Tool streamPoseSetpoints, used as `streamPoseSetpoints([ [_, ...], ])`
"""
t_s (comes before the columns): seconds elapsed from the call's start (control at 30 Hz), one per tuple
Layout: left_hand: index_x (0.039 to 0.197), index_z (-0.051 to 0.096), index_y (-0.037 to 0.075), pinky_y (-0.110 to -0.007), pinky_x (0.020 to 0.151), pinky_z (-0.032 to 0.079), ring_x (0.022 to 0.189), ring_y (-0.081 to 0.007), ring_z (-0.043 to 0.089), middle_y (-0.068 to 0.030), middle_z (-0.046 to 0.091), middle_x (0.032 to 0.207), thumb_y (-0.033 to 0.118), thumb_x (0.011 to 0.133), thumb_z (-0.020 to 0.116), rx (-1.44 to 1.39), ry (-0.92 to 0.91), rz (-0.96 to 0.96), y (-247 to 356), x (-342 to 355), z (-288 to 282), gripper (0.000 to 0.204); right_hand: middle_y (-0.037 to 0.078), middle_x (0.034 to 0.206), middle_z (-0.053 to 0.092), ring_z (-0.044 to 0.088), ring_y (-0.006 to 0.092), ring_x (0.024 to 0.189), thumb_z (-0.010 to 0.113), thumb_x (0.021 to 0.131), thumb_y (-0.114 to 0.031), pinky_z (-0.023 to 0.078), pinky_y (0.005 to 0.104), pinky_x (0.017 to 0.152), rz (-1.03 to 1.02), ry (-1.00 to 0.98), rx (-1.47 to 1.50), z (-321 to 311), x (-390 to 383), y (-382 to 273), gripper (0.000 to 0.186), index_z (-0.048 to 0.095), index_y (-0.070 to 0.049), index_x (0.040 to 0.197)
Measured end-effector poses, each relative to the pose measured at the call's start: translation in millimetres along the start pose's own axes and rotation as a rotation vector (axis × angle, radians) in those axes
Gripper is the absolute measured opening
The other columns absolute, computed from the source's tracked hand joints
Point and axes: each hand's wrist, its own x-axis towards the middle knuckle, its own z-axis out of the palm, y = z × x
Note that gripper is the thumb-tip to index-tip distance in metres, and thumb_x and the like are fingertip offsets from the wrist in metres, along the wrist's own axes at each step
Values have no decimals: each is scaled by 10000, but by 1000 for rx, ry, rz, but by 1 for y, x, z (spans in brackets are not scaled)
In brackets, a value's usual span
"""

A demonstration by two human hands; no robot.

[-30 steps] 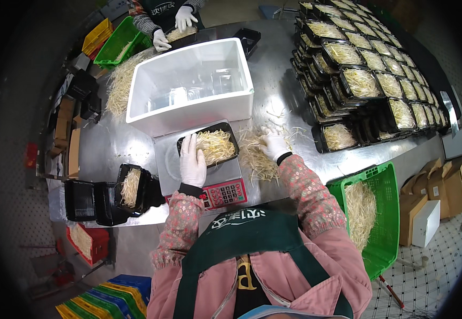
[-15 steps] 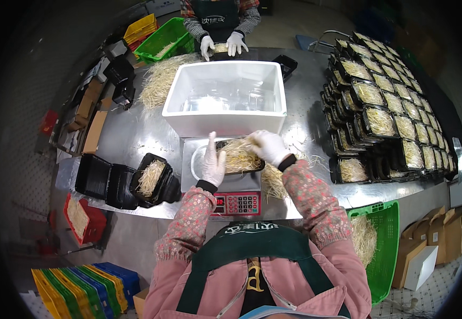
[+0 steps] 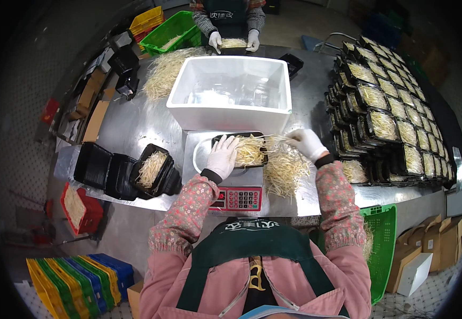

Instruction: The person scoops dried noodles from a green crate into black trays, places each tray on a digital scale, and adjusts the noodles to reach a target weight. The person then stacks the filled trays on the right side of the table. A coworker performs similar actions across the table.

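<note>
A black tray of bean sprouts (image 3: 250, 150) rests on the platform of a red-fronted scale (image 3: 236, 199). My gloved left hand (image 3: 222, 156) lies over the tray's left end, its fingers stretched out on the sprouts. To the right of the tray, my gloved right hand (image 3: 306, 144) pinches a few sprout strands that trail back toward it. Below that hand a loose heap of sprouts (image 3: 286, 169) lies on the metal table (image 3: 148, 127). Behind the scale stands a white foam box (image 3: 231, 116) with its top open.
Stacked black trays filled with sprouts (image 3: 382, 125) crowd the right side. Nested black trays (image 3: 94, 169) sit at left, beside another sprout-filled tray (image 3: 153, 169). Across the table, a co-worker's gloved hands (image 3: 253, 40) hold a filled tray. A green crate (image 3: 384, 255) stands low at right.
My right hand has moved right, off the tray, drawing strands with it. My left hand has turned from upright beside the tray to flat over its sprouts. The co-worker's tray is now lifted.
</note>
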Motion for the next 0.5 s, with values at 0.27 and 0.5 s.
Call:
streamPoseSetpoints([
  [0.27,1451,367,5,-374,1121,318,1323,-326,443,-221,478,1402,-31,871,442,-656,339,-188,-37,-21,-9,585,186,1230,619,585,348,1136,696,841,-364,446,414,978,44,81,-288,16,-28,6,506,622,-64,1242],
  [0.5,1511,259,35,-419,1156,240,1407,-337,315,-212,368,1489,189,973,468,-407,248,-129,-13,-13,14,597,228,1500,360,304,365,1417,451,950,-410,193,477,1173,-198,-18,-259,157,26,-76,666,330,-1,1461],
])
